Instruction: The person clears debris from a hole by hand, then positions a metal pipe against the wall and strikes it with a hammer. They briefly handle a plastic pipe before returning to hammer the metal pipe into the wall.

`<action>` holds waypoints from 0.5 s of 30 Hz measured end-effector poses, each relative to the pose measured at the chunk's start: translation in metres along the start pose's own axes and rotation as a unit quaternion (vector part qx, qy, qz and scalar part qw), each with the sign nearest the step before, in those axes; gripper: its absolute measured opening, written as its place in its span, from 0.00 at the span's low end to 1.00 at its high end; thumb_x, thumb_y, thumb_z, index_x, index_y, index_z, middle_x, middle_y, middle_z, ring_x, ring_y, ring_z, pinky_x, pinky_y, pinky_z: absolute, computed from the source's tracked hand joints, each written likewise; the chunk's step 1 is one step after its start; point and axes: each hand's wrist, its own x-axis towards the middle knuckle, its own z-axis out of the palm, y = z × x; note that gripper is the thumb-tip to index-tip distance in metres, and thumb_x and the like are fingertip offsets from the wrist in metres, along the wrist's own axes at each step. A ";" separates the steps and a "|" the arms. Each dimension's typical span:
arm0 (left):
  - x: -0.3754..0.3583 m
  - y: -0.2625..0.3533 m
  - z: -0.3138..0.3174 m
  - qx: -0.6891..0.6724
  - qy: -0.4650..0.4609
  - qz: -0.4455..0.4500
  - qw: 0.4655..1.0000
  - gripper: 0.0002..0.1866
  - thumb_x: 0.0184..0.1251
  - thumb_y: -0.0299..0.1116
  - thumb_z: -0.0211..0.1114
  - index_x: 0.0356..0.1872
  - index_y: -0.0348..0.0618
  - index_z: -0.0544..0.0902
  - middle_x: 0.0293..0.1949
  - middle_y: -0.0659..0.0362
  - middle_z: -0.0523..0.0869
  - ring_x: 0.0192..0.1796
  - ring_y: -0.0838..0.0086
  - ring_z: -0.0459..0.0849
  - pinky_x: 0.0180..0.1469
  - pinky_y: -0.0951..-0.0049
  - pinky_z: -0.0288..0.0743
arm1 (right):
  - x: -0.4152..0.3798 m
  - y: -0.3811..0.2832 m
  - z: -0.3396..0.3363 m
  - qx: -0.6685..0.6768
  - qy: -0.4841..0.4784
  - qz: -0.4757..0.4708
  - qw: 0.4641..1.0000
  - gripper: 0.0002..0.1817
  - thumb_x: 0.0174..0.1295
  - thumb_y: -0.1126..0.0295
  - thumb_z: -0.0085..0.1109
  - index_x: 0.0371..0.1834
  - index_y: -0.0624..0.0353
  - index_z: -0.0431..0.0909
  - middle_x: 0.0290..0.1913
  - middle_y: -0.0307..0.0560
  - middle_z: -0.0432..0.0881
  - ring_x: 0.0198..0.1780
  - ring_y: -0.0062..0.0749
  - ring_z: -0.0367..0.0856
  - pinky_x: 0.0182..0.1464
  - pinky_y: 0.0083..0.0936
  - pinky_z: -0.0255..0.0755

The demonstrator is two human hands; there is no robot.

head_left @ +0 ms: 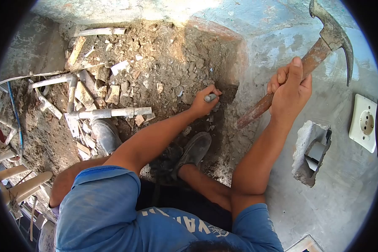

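A claw hammer (pixel 323 46) is held raised in the upper right of the frame, its reddish handle gripped by the right hand (pixel 290 90), whose fingers are wrapped fully around the shaft with the thumb laid along it. Near the centre of the frame a short metal chisel (pixel 210 97) is clasped in the closed left hand (pixel 203 103), its tip hidden against the broken edge where the grey wall (pixel 281 25) meets the rubble. The dug-out area of earth and broken masonry (pixel 164 63) is spread across the upper middle, and grey pipes (pixel 109 112) are seen lying across it at centre left, with tile fragments scattered around them. Two dusty shoes (pixel 193 149) are planted in the rubble just below the chisel. A rough hole (pixel 313 153) is cut into the wall at right, and a white socket (pixel 364 122) is mounted near the right edge. Both arms are clad in blue sleeves (pixel 101 201) at the bottom.
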 end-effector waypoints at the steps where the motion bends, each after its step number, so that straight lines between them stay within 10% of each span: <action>1: 0.000 0.000 -0.001 -0.001 0.004 -0.001 1.000 0.08 0.61 0.18 0.61 0.37 0.40 0.73 0.43 0.55 0.83 0.53 0.70 0.81 0.57 0.69 0.72 | 0.000 0.001 0.001 -0.002 0.005 0.003 1.000 0.13 0.69 0.62 0.56 0.35 0.60 0.70 0.17 0.34 0.64 0.15 0.16 0.59 0.16 0.19 0.56; 15: 0.036 -0.004 0.002 0.021 0.055 -0.009 0.998 0.06 0.61 0.20 0.61 0.36 0.41 0.74 0.42 0.57 0.85 0.49 0.72 0.82 0.53 0.71 0.73 | 0.000 -0.003 -0.001 -0.027 0.003 -0.012 1.000 0.15 0.70 0.62 0.54 0.29 0.56 0.64 0.17 0.35 0.63 0.15 0.18 0.60 0.17 0.21 0.57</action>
